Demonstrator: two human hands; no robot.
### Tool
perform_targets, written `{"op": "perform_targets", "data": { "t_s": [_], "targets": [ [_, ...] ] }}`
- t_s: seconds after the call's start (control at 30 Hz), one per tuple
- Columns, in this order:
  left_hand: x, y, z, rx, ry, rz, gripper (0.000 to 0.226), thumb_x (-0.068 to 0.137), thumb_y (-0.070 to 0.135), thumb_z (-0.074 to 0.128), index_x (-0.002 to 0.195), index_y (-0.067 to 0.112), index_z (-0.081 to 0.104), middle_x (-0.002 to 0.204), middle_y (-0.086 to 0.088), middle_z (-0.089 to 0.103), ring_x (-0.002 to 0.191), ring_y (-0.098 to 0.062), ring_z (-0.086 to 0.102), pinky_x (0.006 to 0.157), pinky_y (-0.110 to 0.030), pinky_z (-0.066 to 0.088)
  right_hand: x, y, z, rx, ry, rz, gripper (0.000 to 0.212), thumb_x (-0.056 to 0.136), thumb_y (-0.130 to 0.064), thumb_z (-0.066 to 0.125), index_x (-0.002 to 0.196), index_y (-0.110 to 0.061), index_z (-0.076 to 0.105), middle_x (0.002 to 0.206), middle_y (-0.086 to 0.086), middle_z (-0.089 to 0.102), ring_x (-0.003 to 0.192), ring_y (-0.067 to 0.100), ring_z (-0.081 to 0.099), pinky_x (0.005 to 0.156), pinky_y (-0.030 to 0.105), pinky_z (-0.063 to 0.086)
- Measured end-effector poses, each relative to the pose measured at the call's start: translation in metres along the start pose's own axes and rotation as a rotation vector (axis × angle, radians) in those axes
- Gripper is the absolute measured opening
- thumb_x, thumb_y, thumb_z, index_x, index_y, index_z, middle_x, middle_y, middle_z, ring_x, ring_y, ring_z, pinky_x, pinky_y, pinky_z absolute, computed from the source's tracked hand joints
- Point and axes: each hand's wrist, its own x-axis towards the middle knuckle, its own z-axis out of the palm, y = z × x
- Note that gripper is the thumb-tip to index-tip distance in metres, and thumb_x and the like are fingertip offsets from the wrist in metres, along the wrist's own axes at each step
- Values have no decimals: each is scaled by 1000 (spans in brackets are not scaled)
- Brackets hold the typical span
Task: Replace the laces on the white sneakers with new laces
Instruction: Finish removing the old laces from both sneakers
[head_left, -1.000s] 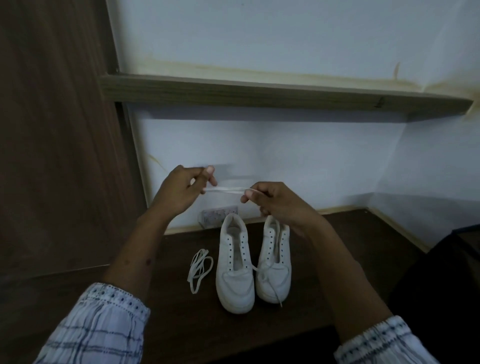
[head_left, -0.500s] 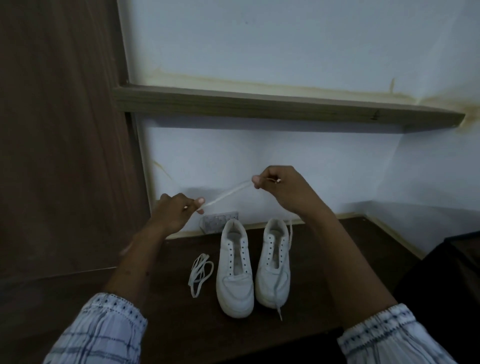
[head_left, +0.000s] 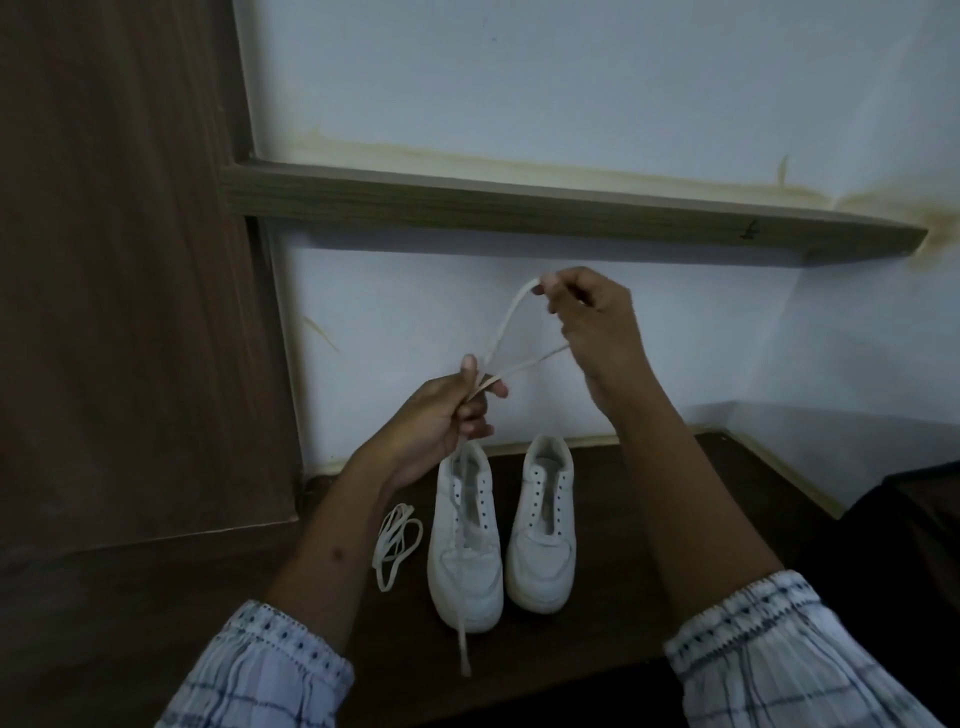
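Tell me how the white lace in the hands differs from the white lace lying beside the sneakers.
The white lace in the hands is held up in the air, while the bundled white lace lies on the dark wooden surface, left of the left white sneaker. The held lace is drawn into an open loop between the left hand and right hand, one end dangling; the other is gathered in loose coils, untouched. Both are flat and white.
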Motion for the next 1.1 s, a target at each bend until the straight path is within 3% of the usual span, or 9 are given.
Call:
{"op": "perform_targets", "data": {
  "t_s": [0.23,0.4,0.5,0.57,0.67,0.73,0.87,1.03,1.1],
  "targets": [
    [-7,-1,-38,298,152,5,32,103,35,37,89,14,57,82,6,49,73,-10,49,86,-25,48,-7,51,-34,-18,344,271,19,99,-25,51,97,-15,67,94,0,63,81,6,54,78,23,46],
    [-1,1,-47,672,97,126,28,103,34,39,89,22,60,101,8,53,97,-4,51,82,-14,41,-28,94,-21,-471,125,392,23,88,-17,59,111,-14,59,112,4,64,97,23,60,86,40,49],
    [7,-3,-48,785,39,177,22,98,36,49,88,31,68,119,9,51,116,1,46,97,-14,34,-47,83,21,131,-195,461,59,83,-8,66,134,-19,40,130,-2,54,107,12,55,78,24,44],
    [11,-7,-48,780,37,199,19,98,32,52,90,29,70,126,8,49,121,2,46,97,-11,35,-55,79,58,397,-387,496,77,74,-12,74,139,-19,34,133,3,55,117,18,54,87,30,46],
    [11,-9,-54,580,162,225,20,100,18,51,88,22,67,119,8,55,102,10,55,78,-9,44,-63,90,93,584,-502,475,44,86,-12,66,127,-6,51,111,13,65,107,28,62,101,45,46],
    [8,-10,-69,416,326,225,23,101,13,48,86,21,63,113,7,61,100,7,58,87,-16,42,-69,104,101,564,-513,491,19,98,-22,53,108,-10,64,80,1,61,82,20,63,92,44,47],
    [-4,-33,-106,340,572,100,21,101,28,48,92,20,65,118,1,60,116,-14,53,100,-29,38,-81,131,109,537,-447,562,30,101,-34,43,91,-14,62,64,-8,44,55,5,40,68,29,44],
    [-21,-84,-144,134,868,-114,24,100,29,53,91,14,70,77,-1,55,70,-11,48,62,-20,43,-84,155,124,447,-332,754,28,103,-26,42,84,-12,57,64,-2,43,48,6,38,49,21,37],
    [-29,-106,-154,298,891,-188,25,97,27,58,105,8,72,73,-3,57,69,-12,47,68,-30,46,-86,161,137,522,-217,864,27,104,-23,39,84,-11,54,62,-2,42,45,5,34,43,19,32]
  ]
}}
